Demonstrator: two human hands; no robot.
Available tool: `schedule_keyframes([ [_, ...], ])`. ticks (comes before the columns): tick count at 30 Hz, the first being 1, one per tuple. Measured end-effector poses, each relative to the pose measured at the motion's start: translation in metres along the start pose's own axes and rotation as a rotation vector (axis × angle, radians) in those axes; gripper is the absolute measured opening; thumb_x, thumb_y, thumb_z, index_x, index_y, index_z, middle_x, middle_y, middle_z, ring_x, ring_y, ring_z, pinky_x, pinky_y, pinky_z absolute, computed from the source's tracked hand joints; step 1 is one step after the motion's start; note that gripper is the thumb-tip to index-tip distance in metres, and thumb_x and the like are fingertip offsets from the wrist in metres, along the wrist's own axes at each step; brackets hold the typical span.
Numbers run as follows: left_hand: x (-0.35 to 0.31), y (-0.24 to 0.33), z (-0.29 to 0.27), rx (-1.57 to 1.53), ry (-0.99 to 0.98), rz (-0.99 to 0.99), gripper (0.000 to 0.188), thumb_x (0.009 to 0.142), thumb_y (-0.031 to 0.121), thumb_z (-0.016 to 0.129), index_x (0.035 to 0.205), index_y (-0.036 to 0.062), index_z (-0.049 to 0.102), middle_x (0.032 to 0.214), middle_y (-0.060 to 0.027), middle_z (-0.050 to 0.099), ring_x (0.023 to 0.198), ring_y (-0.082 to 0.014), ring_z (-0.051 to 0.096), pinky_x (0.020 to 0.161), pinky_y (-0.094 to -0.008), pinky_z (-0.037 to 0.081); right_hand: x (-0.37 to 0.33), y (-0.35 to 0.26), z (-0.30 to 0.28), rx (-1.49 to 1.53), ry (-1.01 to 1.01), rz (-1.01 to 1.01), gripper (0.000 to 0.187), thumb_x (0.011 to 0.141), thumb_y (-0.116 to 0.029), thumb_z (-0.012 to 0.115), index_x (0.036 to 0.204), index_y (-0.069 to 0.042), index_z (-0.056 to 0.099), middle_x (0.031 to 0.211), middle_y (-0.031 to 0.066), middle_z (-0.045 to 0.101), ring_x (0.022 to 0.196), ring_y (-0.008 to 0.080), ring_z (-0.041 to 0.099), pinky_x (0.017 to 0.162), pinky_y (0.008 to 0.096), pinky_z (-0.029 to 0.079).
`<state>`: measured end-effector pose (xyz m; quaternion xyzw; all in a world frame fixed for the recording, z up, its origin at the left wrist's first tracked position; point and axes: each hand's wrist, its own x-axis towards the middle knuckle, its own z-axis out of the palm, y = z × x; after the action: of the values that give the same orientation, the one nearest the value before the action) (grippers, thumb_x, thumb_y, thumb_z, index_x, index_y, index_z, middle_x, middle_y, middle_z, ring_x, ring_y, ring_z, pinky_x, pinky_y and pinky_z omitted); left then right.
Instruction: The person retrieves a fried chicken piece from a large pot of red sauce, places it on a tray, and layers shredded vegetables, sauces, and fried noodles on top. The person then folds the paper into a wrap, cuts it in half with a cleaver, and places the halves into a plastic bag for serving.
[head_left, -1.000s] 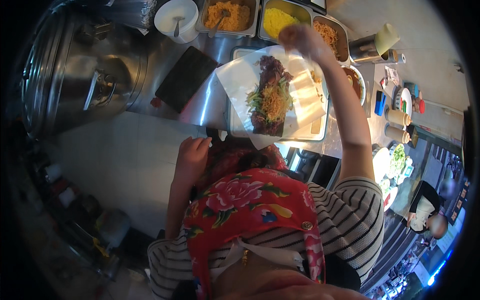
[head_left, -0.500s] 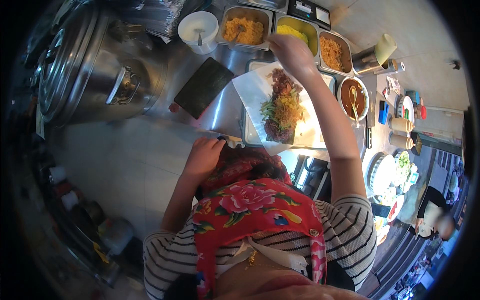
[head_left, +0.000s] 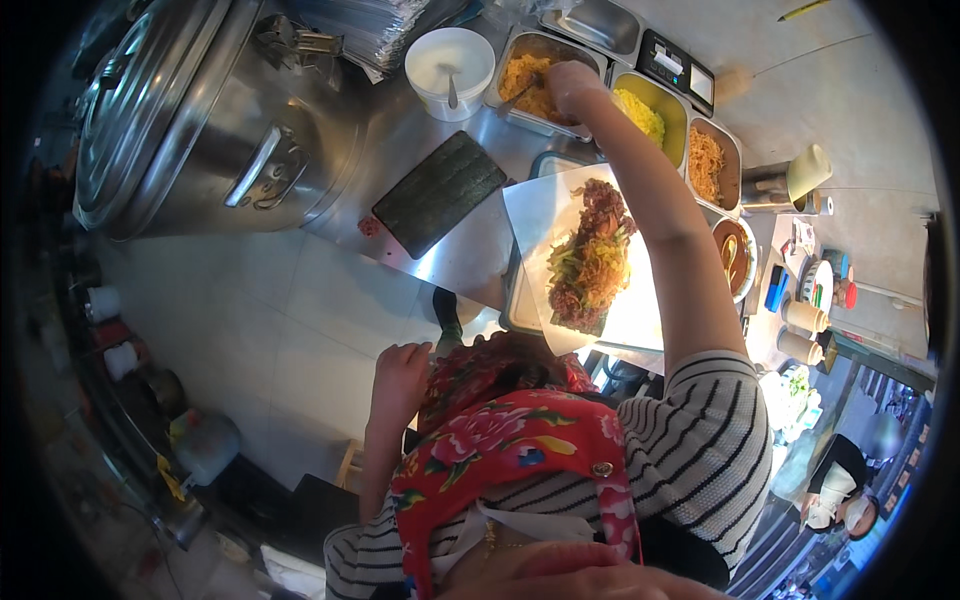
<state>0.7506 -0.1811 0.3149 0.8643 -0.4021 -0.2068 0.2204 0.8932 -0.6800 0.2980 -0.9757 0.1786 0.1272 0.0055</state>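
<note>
My right hand [head_left: 578,90] reaches down into a metal tray of orange shredded food [head_left: 527,78], where a spoon also rests. Its fingertips are hidden, so what they hold does not show. Below that arm, on a sheet of white paper [head_left: 542,205], lies a long heap of food [head_left: 592,262]: dark red leaves at both ends, green strips and orange shreds between, dark seaweed showing beneath. My left hand [head_left: 400,378] hangs beside my red floral apron [head_left: 500,430], fingers curled together with nothing visible in them.
Left of the paper lies a dark seaweed stack [head_left: 440,195], near a white tub with a spoon [head_left: 450,70]. A large steel pot [head_left: 225,150] stands farther left. Trays of yellow food [head_left: 640,115] and brown shreds [head_left: 706,160] and a sauce bowl [head_left: 735,255] line the right.
My right hand has moved from the border between the orange and yellow trays into the orange one. My left hand has come away from the counter's edge. The whole view has shifted.
</note>
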Motion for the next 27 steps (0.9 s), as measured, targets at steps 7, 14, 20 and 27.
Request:
schedule_keyframes([
  [7, 0.034, -0.002, -0.016, 0.024, 0.045, 0.203, 0.023, 0.084, 0.0, 0.062, 0.107, 0.0, 0.066, 0.096, -0.0154, 0.065, 0.088, -0.0346, 0.061, 0.083, -0.0452, 0.048, -0.049, 0.023, -0.033, 0.429, 0.137, 0.134, 0.037, 0.084, -0.014, 0.065, 0.12, -0.011, 0.067, 0.106, 0.0184, 0.07, 0.095, 0.0323, 0.069, 0.085, 0.0385, 0.054],
  [14, 0.054, -0.014, -0.021, -0.001, -0.08, 0.34, 0.03, 0.085, 0.005, 0.058, 0.115, 0.0005, 0.065, 0.098, -0.0133, 0.064, 0.092, -0.0344, 0.06, 0.093, -0.0461, 0.045, -0.261, -0.006, 0.003, 0.851, -0.188, 0.45, 0.048, 0.08, -0.016, 0.075, 0.125, -0.003, 0.062, 0.102, 0.0177, 0.071, 0.092, 0.0276, 0.069, 0.085, 0.0372, 0.054],
  [20, 0.083, -0.002, -0.025, 0.037, -0.142, 0.555, 0.028, 0.088, 0.004, 0.056, 0.114, 0.0002, 0.064, 0.103, -0.0138, 0.065, 0.099, -0.034, 0.06, 0.094, -0.0453, 0.044, -0.327, -0.033, 0.062, 0.689, 0.017, 0.485, 0.08, 0.072, -0.012, 0.082, 0.143, -0.008, 0.046, 0.129, 0.0217, 0.056, 0.118, 0.0363, 0.055, 0.106, 0.0418, 0.043],
  [27, 0.094, 0.017, -0.016, 0.062, -0.206, 0.655, 0.028, 0.086, 0.003, 0.056, 0.113, 0.0002, 0.063, 0.107, -0.0142, 0.064, 0.102, -0.0337, 0.06, 0.093, -0.0453, 0.044, -0.321, -0.045, 0.053, 0.628, 0.398, 0.467, 0.012, 0.086, -0.013, 0.066, 0.092, -0.003, 0.066, 0.096, 0.0204, 0.068, 0.095, 0.0395, 0.064, 0.08, 0.0476, 0.049],
])
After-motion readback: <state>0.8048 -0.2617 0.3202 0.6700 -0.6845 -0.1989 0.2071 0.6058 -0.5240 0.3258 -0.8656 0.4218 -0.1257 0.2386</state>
